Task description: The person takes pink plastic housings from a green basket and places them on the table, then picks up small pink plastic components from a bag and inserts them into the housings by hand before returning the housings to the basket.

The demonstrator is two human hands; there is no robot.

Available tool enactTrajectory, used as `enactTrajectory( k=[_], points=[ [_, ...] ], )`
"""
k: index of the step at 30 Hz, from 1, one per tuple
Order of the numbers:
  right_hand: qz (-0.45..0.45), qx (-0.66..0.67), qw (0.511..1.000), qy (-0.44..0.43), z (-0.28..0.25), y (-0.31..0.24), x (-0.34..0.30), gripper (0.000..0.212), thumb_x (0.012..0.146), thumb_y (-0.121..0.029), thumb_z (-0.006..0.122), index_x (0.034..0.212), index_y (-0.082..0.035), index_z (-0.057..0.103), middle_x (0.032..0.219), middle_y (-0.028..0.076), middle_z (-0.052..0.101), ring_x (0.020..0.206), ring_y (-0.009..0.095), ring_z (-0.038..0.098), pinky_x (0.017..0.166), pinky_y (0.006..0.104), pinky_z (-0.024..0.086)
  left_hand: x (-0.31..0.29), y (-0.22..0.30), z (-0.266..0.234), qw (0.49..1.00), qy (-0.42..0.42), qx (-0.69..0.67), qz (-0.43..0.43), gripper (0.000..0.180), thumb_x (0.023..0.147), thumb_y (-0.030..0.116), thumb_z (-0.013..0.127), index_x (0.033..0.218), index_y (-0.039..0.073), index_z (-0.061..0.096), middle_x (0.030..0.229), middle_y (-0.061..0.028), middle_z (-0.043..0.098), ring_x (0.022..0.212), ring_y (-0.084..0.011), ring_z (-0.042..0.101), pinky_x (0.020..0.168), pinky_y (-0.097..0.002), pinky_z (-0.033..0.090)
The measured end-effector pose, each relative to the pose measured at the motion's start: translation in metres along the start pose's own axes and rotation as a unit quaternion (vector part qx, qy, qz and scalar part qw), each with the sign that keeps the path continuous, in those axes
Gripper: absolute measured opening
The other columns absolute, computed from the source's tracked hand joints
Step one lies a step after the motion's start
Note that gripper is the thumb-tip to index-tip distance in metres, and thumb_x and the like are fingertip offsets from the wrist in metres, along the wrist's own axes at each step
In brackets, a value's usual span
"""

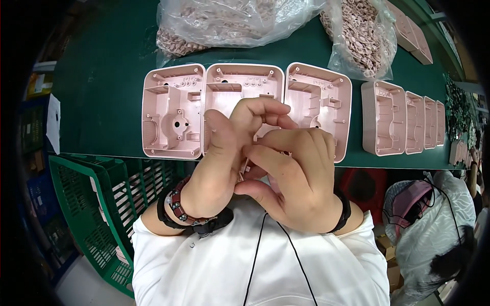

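Note:
My left hand (222,148) is raised over the middle pink plastic housing (245,71), its thumb up and its fingers curled. Against its palm, my right hand (301,173) is closed, thumb and forefinger drawn together around small pink plastic parts (247,167). The parts show only in slivers between the two hands, so their exact shape is hidden. On either side of the middle housing stand a left housing (176,92) and a right housing (337,102), all with their hollow insides facing up, showing posts, ribs and holes.
Clear plastic bags of small pink parts (357,38) lie at the back of the green table (102,102). More housings (383,117) stand in a row at right. Below left is a green crate (97,224). Another person's patterned sleeve (434,219) is at right.

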State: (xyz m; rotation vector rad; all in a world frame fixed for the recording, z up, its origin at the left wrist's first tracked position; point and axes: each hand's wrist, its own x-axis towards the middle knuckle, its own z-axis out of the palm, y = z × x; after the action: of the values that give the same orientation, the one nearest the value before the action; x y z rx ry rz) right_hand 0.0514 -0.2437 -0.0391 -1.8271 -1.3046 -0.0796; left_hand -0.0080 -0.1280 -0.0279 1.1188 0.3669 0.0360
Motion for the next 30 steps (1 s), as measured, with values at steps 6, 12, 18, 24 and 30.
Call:
enactTrajectory(
  k=[6, 12, 18, 24, 30],
  points=[
    [-0.055, -0.101, 0.992, 0.048, 0.007, 0.005, -0.007, 0.035, 0.06, -0.021, 0.074, 0.09, -0.011, 0.06, 0.089, 0.002, 0.056, 0.071, 0.018, 0.047, 0.062, 0.0308, 0.032, 0.006, -0.005, -0.006, 0.988, 0.018, -0.148, 0.03, 0.074, 0.086, 0.065, 0.013, 0.109, 0.0, 0.04, 0.101, -0.0091, 0.046, 0.068, -0.0076, 0.046, 0.058, -0.017, 0.034],
    [-0.055, 0.006, 0.997, 0.053, 0.005, 0.009, -0.003, 0.028, 0.063, -0.008, 0.071, 0.088, -0.011, 0.059, 0.085, 0.002, 0.055, 0.069, 0.017, 0.046, 0.062, 0.0294, 0.033, 0.008, -0.001, 0.0, 0.999, 0.007, -0.019, 0.026, 0.065, 0.089, 0.06, 0.018, 0.099, 0.002, 0.045, 0.088, -0.0056, 0.047, 0.059, -0.0052, 0.037, 0.055, -0.0164, 0.031],
    [0.005, 0.362, 0.93, 0.072, -0.012, 0.017, -0.006, 0.02, 0.073, -0.002, 0.062, 0.089, -0.008, 0.051, 0.078, 0.003, 0.051, 0.062, 0.014, 0.043, 0.058, 0.0278, 0.035, 0.01, -0.011, -0.017, 0.991, -0.1, -0.05, 0.077, 0.049, 0.092, 0.05, 0.03, 0.087, 0.004, 0.048, 0.071, -0.0025, 0.048, 0.054, -0.0084, 0.042, 0.051, -0.0198, 0.033],
    [0.089, 0.385, 0.917, 0.05, -0.023, 0.027, -0.015, 0.017, 0.077, -0.004, 0.059, 0.088, -0.007, 0.047, 0.073, 0.003, 0.049, 0.057, 0.013, 0.042, 0.056, 0.028, 0.036, 0.006, -0.011, -0.004, 0.889, -0.158, 0.354, 0.243, 0.027, 0.089, 0.031, 0.048, 0.082, 0.004, 0.048, 0.059, -0.0067, 0.047, 0.052, -0.0241, 0.05, 0.046, -0.032, 0.036],
    [-0.049, 0.241, 0.969, 0.003, -0.034, 0.045, -0.019, 0.018, 0.075, -0.012, 0.067, 0.084, -0.007, 0.053, 0.07, 0.002, 0.053, 0.06, 0.016, 0.048, 0.057, 0.0282, 0.039, 0.01, -0.003, -0.004, 0.909, -0.244, 0.313, 0.126, 0.026, 0.089, 0.029, 0.049, 0.078, 0.005, 0.049, 0.059, -0.0097, 0.048, 0.055, -0.03, 0.051, 0.046, -0.0362, 0.037]
  ],
)
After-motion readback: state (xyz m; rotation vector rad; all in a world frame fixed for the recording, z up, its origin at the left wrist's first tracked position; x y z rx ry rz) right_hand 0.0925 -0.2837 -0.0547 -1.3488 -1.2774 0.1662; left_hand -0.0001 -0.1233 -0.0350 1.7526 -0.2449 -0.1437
